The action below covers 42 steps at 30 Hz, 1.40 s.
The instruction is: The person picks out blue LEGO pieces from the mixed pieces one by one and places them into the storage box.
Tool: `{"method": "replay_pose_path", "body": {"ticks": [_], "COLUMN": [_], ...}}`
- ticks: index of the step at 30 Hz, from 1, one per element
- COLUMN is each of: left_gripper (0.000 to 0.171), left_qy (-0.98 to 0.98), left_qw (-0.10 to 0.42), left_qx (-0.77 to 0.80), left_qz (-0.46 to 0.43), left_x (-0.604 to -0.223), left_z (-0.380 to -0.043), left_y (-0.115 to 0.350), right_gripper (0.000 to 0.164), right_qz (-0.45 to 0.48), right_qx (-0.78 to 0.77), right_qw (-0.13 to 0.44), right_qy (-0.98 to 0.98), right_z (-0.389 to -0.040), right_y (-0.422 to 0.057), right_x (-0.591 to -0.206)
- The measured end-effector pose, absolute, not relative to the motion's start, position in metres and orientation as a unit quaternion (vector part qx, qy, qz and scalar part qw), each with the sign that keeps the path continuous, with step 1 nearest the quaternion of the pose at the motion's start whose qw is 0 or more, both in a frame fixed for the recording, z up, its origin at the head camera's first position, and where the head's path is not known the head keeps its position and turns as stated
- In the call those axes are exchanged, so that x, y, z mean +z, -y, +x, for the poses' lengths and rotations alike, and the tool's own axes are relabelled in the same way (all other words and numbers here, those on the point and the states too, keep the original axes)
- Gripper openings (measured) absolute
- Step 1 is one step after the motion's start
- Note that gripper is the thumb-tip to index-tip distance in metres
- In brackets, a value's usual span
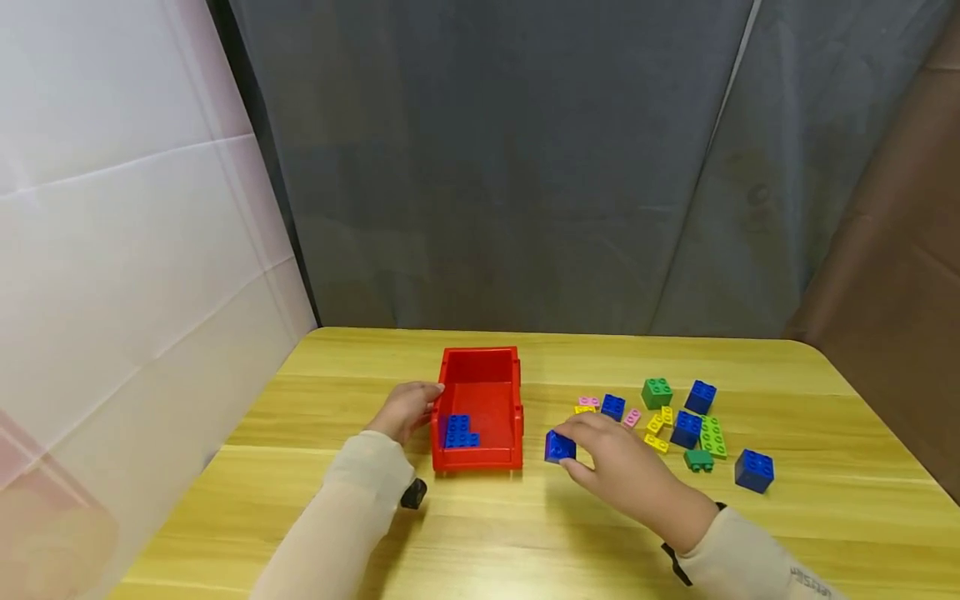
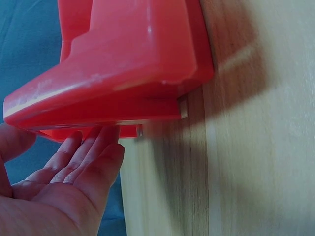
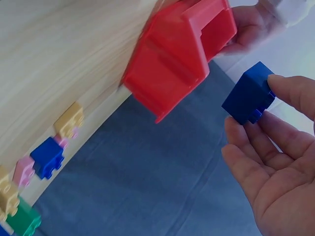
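Grey curtain [image 1: 480, 167] hangs behind; wood-grain bench [image 1: 480, 533] spans the lower part of the head view. One red bin [image 1: 480, 460] on it, left of the scattered bricks.

Arms in pale sleeves [image 1: 337, 517] reach forward from the near side. Of the two hands, left hand [image 1: 405, 410] is at the bin's left side: fingers fairly straight, tips under the rim, thumb near the rim's edge, palm open. Right hand [image 1: 622, 464] comes in diagonally, right of the bin, thumb and fingers pinching one held blue brick [image 1: 560, 447]. Brick is apart from the bin's right wall; right wrist view shows its studs turned toward the palm.

Loose on the bench, counted in the head view: four blue bricks [image 1: 753, 472], one light green brick [image 1: 713, 437], longer and flatter; one green brick [image 1: 657, 392], studs up; one dark green brick [image 1: 699, 461], studs toward the near edge; four small yellow bricks [image 1: 656, 444], one partly hidden; two small pink bricks [image 1: 632, 418].

Inside the bin, near left corner: blue pieces [image 1: 457, 433] in an L-shaped patch; number of pieces unclear.
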State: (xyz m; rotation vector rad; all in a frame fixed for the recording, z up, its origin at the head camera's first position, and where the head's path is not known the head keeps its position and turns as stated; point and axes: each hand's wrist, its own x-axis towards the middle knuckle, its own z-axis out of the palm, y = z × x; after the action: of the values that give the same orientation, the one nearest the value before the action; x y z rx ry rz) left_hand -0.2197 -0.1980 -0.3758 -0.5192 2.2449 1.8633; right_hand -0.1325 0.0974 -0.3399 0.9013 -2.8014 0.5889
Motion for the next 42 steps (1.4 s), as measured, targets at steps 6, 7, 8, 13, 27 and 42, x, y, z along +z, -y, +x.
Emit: {"method": "replay_pose_path", "body": {"ticks": [6,7,8,13,27,42], "left_gripper": [0.044,0.044,0.044,0.045,0.045,0.044], "left_qy": [-0.754,-0.753,-0.753,-0.752,-0.753,-0.754], "left_qw": [0.091,0.091,0.092,0.089,0.090,0.084], "left_qx": [0.624,0.625,0.625,0.630,0.628,0.628], "left_qz": [-0.183,-0.184,-0.182,-0.174,-0.174,-0.173], "left_x": [-0.378,-0.379,-0.379,-0.379,-0.378,-0.379], "left_z": [-0.218,-0.218,-0.218,-0.218,-0.220,-0.218], "left_y": [0.197,0.197,0.198,0.198,0.195,0.197], "right_gripper": [0.037,0.038,0.038,0.039,0.039,0.040], "right_qz": [0.313,0.314,0.316,0.324,0.356,0.363], "right_qx": [0.206,0.207,0.207,0.210,0.232,0.206], "right_qw": [0.056,0.053,0.051,0.052,0.066,0.037], "right_qy": [0.926,0.925,0.924,0.921,0.903,0.908], "right_z": [-0.134,-0.135,-0.136,-0.138,-0.145,-0.157], "right_y": [-0.084,-0.082,-0.079,-0.069,-0.046,-0.026], "right_x": [-0.341,-0.341,-0.342,-0.344,-0.340,-0.337]}}
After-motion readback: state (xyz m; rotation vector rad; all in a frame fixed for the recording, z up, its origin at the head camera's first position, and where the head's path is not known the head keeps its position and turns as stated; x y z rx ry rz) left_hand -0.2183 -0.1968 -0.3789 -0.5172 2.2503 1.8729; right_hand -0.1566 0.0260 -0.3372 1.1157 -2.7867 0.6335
